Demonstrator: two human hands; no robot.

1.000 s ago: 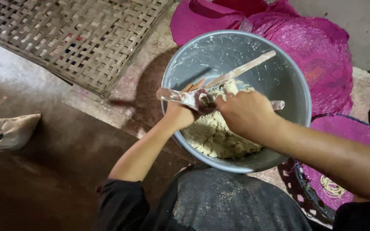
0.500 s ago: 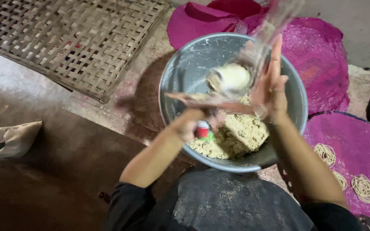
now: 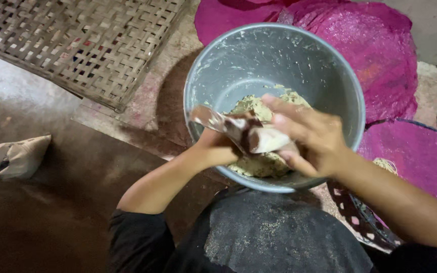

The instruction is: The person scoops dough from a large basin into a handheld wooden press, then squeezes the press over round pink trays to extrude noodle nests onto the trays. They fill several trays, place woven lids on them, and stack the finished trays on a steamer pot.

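Observation:
A grey metal bowl stands on the floor with pale yellowish dough in its bottom. My left hand grips a dough-smeared tool at the bowl's near rim. A pale lump of dough sits on the tool's end. My right hand lies over that lump, fingers wrapped around it and pointing left. Both hands hover above the near side of the bowl.
A woven bamboo mat lies at the top left. Round pink mats are stacked behind and to the right of the bowl; one carries a small coil of noodles. A pale cloth lies at the left.
My right hand has dropped from raised above the bowl down onto the lump on the tool. The long pale stick it held earlier is out of sight. My left hand stayed at the near rim.

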